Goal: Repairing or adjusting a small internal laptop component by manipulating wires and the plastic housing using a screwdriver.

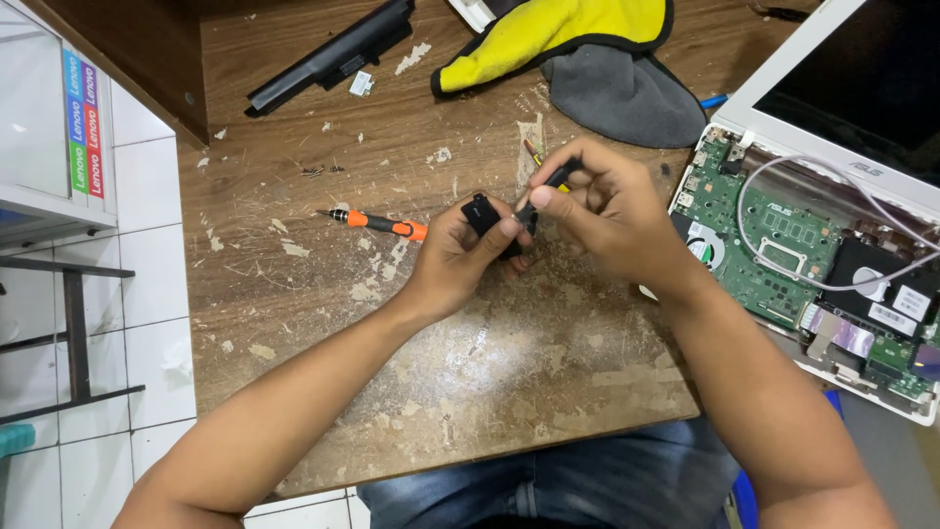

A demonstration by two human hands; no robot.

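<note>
1. Centre of the frame: both hands meet over the scarred wooden worktop (441,372), close together and just above its surface.
2. The left hand (460,257) is closed around a small black part (482,212), thumb and fingers wrapped round it so only its upper end shows.
3. The right hand (607,211) pinches a thin dark tool (546,188) between thumb and forefinger, tip angled down to the black part; whether the tip actually touches it is hard to tell from here.
4. Just left of the hands, an orange-handled screwdriver (382,224) lies flat on the worktop, metal tip pointing towards the left of the frame.
5. Right side of the frame: an opened white laptop (783,88) with its green circuit board (754,225) bared, a white cable (813,279) looping across it, and a round fan near the right wrist.
6. Top centre: a yellow cloth (558,34) with dark trim lies over a grey cloth (627,98), both well apart from the hands.
7. Upper left of the worktop: a long black battery (333,54) lies on a slant, with a small pale tag just beside it.
8. Left edge: white floor tiles (147,284) and a dark metal frame beside them.
9. Bottom centre: blue jeans (548,485) show under the worktop's near edge.
</note>
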